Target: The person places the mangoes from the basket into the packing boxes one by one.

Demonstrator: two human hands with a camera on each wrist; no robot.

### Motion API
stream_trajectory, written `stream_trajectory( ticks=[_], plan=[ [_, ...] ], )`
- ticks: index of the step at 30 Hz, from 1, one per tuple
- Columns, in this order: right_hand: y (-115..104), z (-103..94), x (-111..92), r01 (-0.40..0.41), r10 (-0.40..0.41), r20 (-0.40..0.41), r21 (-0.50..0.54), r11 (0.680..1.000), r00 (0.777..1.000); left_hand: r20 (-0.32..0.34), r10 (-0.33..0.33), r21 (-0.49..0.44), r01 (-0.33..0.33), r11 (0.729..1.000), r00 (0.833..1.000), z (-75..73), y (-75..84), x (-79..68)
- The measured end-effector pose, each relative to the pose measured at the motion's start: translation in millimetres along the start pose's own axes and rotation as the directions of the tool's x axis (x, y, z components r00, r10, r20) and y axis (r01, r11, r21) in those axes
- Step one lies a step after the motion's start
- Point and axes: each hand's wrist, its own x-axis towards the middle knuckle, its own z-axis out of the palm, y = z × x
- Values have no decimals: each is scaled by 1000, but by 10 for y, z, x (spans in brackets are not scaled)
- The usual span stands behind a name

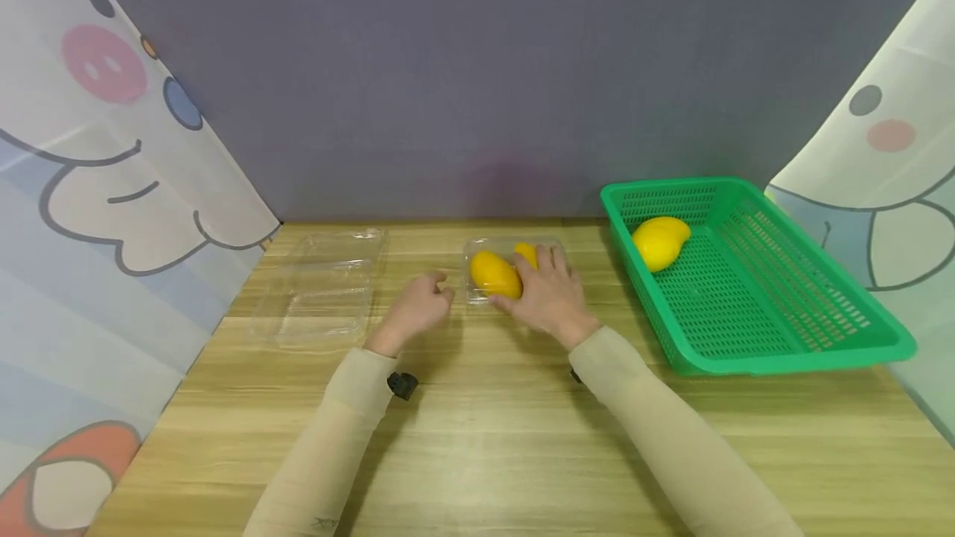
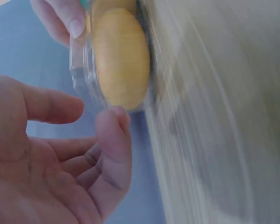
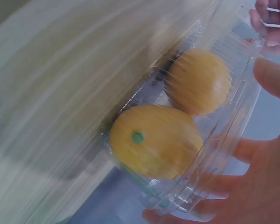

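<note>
Two yellow mangoes (image 1: 496,274) lie in a small clear plastic container (image 1: 477,295), seen close up in both wrist views. One mango (image 3: 154,140) shows a green spot at its end. My right hand (image 1: 548,292) rests over the container's right part, fingers spread across the clear plastic and thumb near the front edge. In the right wrist view its fingers (image 3: 224,184) show partly through the plastic. To the container's left is my left hand (image 1: 420,309), empty, fingers loosely bent. Its thumb and fingertips come close to the container's end in the left wrist view.
A green slotted basket (image 1: 675,338) stands at the right, with yellow mango fruit (image 1: 660,244) in its far left corner. Clear plastic containers (image 1: 321,292) lie at the table's left. A grey panel (image 1: 522,89) rises behind the wooden table (image 1: 492,437).
</note>
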Motion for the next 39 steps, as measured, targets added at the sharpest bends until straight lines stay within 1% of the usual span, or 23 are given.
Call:
stream_trajectory(
  ticks=[5,7,11,16,18,22,27,29,34,39],
  plan=[
    [31,-23,42,-1,1,9,-7,1000,1000,-26,3,-38,-4,999,1000,-127,-30,-42],
    [46,-35,55,-1,1,16,-4,1000,1000,-46,17,-49,-19,999,999,-176,-42,-60],
    [80,-62,80,-5,6,18,-7,1000,1000,-77,51,-37,-54,998,996,-273,-76,-85],
    [109,-81,115,-8,8,17,-15,1000,1000,-125,74,50,-68,996,989,-396,-164,-123],
    [114,-91,128,-6,6,23,-15,1000,1000,-147,88,102,-73,992,985,-445,-219,-136],
    [117,-117,149,-11,11,41,-12,1000,999,-176,120,176,-89,980,977,-541,-324,-159],
    [122,-145,176,-25,26,69,-10,1000,997,-222,154,285,-87,954,963,-652,-458,-203],
    [125,-151,188,-27,28,77,-9,1000,997,-228,156,323,-77,943,961,-699,-511,-225],
    [136,-178,216,-23,24,91,-17,1000,996,-224,150,386,-54,921,963,-827,-622,-281],
    [156,-195,249,-24,27,103,-33,999,994,-255,168,458,-34,888,952,-937,-739,-320]
  ],
)
